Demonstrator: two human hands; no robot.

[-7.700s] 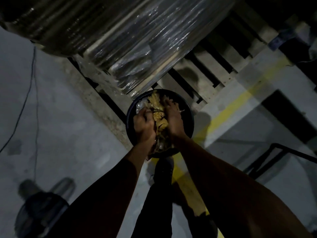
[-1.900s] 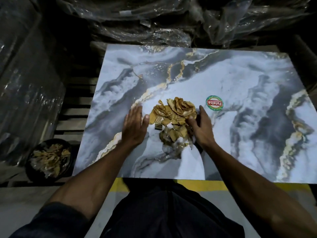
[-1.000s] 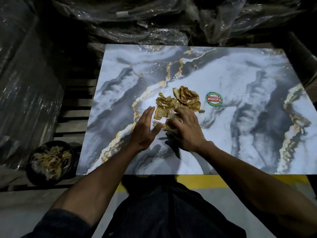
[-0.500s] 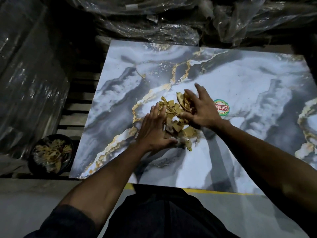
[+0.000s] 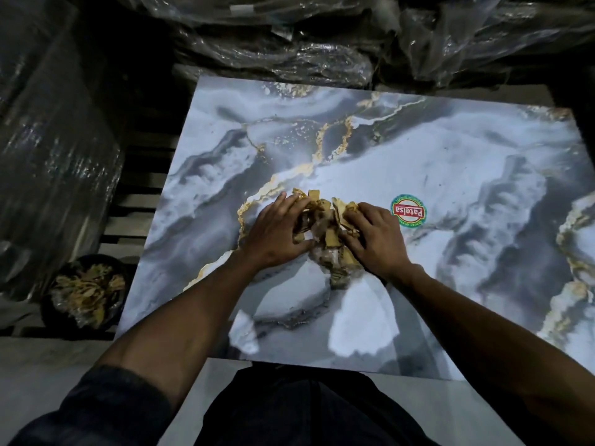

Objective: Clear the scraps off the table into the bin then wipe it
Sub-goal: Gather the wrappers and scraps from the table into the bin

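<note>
A heap of tan and brown scraps (image 5: pixel 326 231) lies near the middle of the marble-patterned table (image 5: pixel 418 162). My left hand (image 5: pixel 277 231) presses against the heap's left side with its fingers curled into it. On the heap's right side my right hand (image 5: pixel 375 238) cups the scraps the same way. The two hands squeeze the heap between them, and it still touches the tabletop. A black round bin (image 5: pixel 85 292), holding more of the same scraps, stands on the floor off the table's near left corner.
A round red and green sticker (image 5: pixel 409 211) is stuck on the table just right of my right hand. Plastic-wrapped bundles (image 5: pixel 289 43) crowd the far side and the left. A slatted wooden pallet (image 5: pixel 135 201) lies between table and bin.
Both hands have closed in on the scraps from either side and gathered the spread pieces into one tight heap. Before that, both hands pressed scraps down into the bin.
</note>
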